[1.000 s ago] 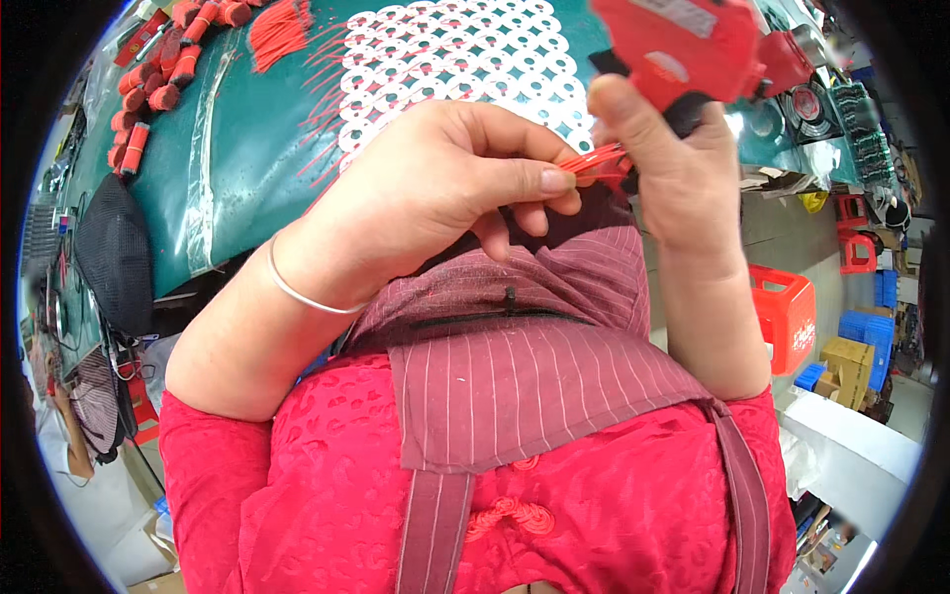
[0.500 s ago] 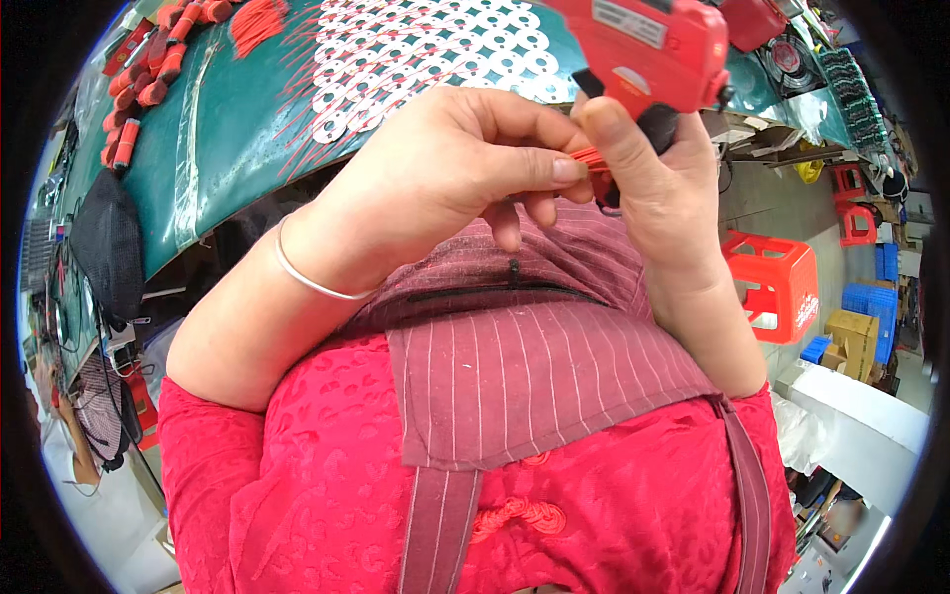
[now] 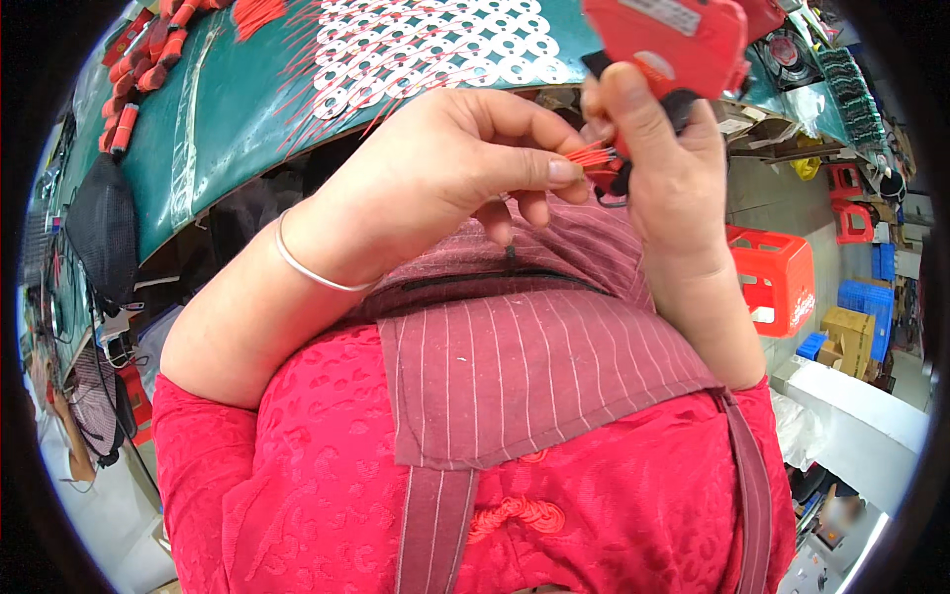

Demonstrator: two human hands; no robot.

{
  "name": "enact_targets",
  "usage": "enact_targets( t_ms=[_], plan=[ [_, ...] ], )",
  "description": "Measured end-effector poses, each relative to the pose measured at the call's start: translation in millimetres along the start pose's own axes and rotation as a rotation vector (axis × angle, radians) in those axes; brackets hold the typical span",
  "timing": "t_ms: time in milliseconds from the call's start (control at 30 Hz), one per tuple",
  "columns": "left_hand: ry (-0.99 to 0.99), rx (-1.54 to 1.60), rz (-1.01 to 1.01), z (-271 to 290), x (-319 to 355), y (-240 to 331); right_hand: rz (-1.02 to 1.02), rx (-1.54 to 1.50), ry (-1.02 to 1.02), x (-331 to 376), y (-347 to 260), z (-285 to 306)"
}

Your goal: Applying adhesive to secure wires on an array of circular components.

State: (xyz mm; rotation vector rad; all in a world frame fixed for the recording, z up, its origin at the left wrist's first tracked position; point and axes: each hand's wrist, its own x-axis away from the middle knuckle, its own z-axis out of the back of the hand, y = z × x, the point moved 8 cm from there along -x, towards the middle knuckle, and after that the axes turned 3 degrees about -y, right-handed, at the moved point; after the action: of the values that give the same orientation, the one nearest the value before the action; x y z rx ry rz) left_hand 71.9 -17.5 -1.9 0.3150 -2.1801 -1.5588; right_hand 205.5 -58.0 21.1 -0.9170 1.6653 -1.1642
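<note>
My left hand, with a silver bangle on its wrist, pinches a small bundle of thin red wires between thumb and fingers. The wires' ends point right, toward my right hand. My right hand is wrapped round a red gun-shaped hand tool with black parts. The tool's upper body leans beyond the hand, cut off by the view's top edge and slightly blurred. Its lower tip, by the wire ends, is partly hidden behind my fingers. Both hands are raised in front of my striped apron.
On the green-topped table lie rows of white ring-shaped pieces with red wires on them. Bundles of red wire lie at the left, near a black mesh-like thing. Right of me stand a red plastic stool and a cardboard box.
My right hand and the red tool have shifted slightly right, away from my left hand. More of the wire ends now shows between the hands. My left hand keeps its pinch.
</note>
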Motion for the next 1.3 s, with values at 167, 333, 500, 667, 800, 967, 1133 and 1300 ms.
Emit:
enact_targets(
  t_ms=[167,333,500,667,800,967,1133,1300],
  plan=[
    [0.022,0.036,-0.036,5,-2,0,-0.018,-0.048,0.022,-2,-1,18],
    [0.039,0.081,-0.065,11,-4,-3,-0.107,0.063,-0.056,22,0,13],
    [0.031,0.015,-0.05,9,-8,-4,-0.016,0.082,-0.087,24,-10,-4],
    [0.027,-0.055,-0.049,7,-11,-1,-0.009,0.248,-0.061,23,-7,5],
    [0.032,0.001,-0.004,7,-13,-3,0.051,0.259,-0.041,22,-14,3],
    [0.019,-0.018,-0.036,8,-15,-6,0.135,0.308,-0.051,24,-16,1],
    [0.014,-0.023,-0.075,9,-20,-9,0.049,0.325,-0.068,23,-10,2],
    [0.009,-0.005,-0.058,13,-28,-13,0.048,0.294,-0.032,20,-4,9]
  ],
)
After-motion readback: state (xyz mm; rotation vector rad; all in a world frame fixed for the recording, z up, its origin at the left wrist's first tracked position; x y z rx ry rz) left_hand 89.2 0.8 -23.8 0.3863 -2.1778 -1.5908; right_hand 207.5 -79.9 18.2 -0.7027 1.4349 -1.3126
